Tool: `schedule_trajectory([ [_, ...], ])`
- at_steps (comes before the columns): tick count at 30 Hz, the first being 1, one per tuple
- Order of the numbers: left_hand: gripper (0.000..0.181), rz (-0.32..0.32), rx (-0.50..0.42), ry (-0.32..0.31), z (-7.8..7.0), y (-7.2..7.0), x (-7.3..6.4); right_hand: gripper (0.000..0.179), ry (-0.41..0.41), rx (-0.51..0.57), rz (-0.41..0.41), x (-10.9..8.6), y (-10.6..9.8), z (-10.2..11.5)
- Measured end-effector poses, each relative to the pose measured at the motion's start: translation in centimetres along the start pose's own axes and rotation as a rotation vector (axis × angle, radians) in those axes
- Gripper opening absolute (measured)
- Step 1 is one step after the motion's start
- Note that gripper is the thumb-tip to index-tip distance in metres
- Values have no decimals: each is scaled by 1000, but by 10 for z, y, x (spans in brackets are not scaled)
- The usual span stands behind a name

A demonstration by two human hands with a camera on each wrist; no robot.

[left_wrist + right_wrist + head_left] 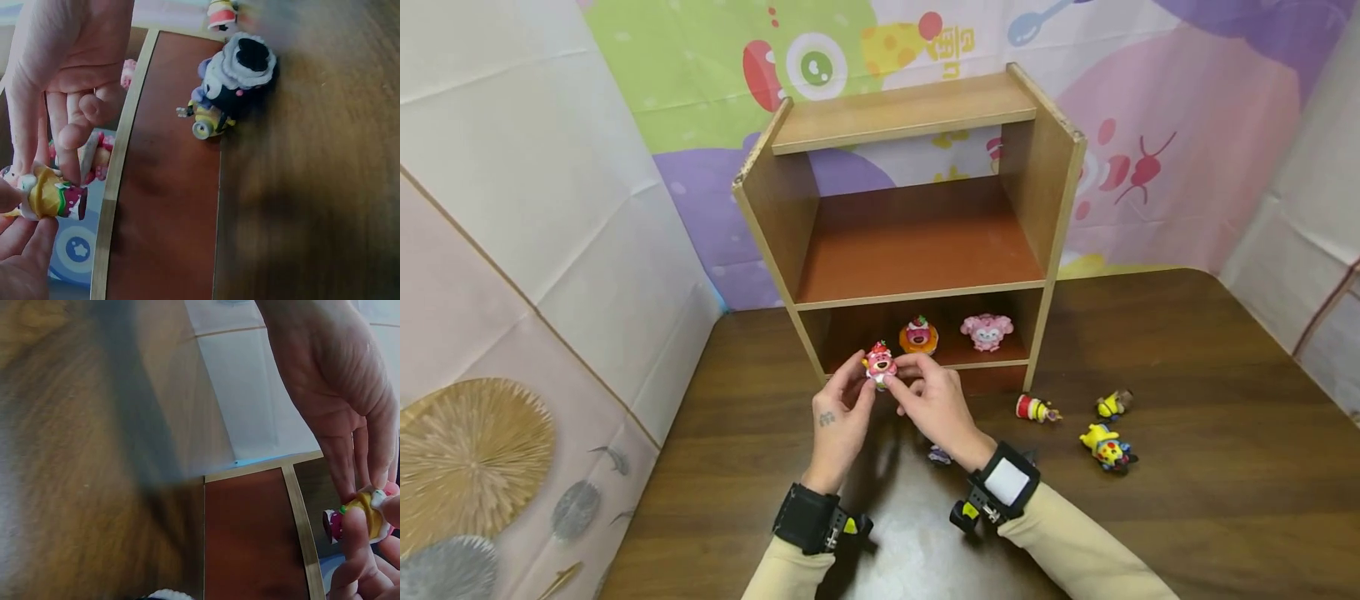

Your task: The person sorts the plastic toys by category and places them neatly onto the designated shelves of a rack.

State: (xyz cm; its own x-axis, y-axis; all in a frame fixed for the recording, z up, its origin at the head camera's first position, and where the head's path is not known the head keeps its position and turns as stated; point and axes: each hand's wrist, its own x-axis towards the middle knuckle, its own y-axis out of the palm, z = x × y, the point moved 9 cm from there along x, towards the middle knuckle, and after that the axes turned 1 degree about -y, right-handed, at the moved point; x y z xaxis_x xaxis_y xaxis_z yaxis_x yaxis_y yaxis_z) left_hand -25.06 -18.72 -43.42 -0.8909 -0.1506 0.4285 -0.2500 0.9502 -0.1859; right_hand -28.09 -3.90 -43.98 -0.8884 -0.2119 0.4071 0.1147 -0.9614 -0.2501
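Observation:
A small pink bear figurine with a red top faces up between both hands, in front of the shelf's lower compartment. My left hand pinches it from the left with thumb and fingers. From the other side, the thumb and fingers of my right hand grip it too. The left wrist view shows the figurine's yellow middle and dark pink base between the fingertips. Behind the hands, a pink figurine on an orange base and a pink eared figurine stand in the lower compartment.
A wooden shelf unit stands on the brown table. Right of it lie a red-and-yellow figurine and two yellow figurines. A dark figurine with a white frill sits by the shelf's base, partly hidden in the head view.

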Motion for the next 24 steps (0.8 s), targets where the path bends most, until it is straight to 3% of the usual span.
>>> schedule_trajectory([
  [11, 43, -82, 39, -75, 15, -8, 13, 23, 10, 11, -34, 16, 16, -5],
  [24, 40, -127, 108, -29, 19, -11, 22, 27, 62, 36, -30, 24, 26, -12],
])
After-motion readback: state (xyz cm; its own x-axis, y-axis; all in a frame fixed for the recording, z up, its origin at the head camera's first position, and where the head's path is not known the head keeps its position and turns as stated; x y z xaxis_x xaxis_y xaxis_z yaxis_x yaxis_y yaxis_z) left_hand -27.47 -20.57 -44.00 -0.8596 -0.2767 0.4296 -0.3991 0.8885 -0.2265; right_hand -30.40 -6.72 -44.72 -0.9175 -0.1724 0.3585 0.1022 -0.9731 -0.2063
